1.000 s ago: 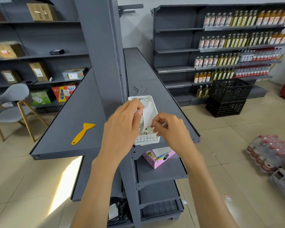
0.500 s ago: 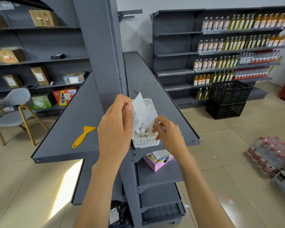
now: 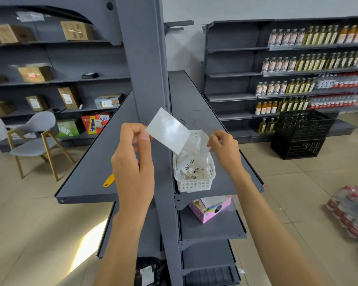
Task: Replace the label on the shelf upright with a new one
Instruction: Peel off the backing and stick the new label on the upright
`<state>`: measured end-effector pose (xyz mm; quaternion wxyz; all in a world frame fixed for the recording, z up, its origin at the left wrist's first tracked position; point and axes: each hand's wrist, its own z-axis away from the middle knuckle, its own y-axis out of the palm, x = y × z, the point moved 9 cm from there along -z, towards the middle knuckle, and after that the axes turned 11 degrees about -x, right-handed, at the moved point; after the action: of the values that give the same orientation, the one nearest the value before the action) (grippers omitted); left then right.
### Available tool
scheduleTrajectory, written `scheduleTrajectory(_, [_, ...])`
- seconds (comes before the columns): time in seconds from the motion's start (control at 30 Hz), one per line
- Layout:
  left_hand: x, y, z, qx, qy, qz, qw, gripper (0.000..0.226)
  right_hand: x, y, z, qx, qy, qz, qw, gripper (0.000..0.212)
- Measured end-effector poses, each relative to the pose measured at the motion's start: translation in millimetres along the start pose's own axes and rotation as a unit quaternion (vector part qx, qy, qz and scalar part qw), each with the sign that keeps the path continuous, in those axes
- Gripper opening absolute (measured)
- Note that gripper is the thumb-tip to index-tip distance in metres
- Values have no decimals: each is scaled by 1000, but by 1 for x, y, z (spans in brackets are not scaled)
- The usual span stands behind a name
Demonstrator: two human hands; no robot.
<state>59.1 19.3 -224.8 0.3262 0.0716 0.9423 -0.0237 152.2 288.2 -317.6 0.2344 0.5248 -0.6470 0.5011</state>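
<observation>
A blank white label is pinched at its left end between the thumb and fingertips of the left hand, the grip closed on it; the face turned to the camera is plain, and its other side cannot be seen. The label is held tilted, and its lower right corner overlaps a clear plastic bag. The upper edge of that bag is pinched in the closed grip of the right hand, though the fingertips are curled away and the exact contact is hard to make out. Dark marks show through the bag, but nothing can be read.

Below both grips, the bag sits in a small white basket, which rests on the grey shelf. Just behind the left grip rises the grey shelf upright, cut off at the top of the view. To the left of the left wrist, a yellow scraper lies on the neighbouring shelf, mostly hidden by the forearm, with only its handle end showing. Beneath the basket, on the next shelf down, a pink box is partly hidden under the shelf edge. Well to the right, black crates stand on the floor.
</observation>
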Motion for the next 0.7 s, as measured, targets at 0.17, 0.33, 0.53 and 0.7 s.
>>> scheduleTrajectory(0.17, [4,-1,-3,-3,-7,-14,1000,12,-7,28,8,115,-26,135,984,23])
scheduleTrajectory(0.33, [7,0,-7,-2,-6,-18,1000,13,-12,43,6,134,-44,171,975,40])
scheduleTrajectory(0.53, [14,2,-7,0,-22,-16,1000,12,0,35,-2,74,-60,89,991,31])
scheduleTrajectory(0.7, [13,5,-13,-5,-8,-24,1000,13,47,6,-4,43,-78,-127,988,45])
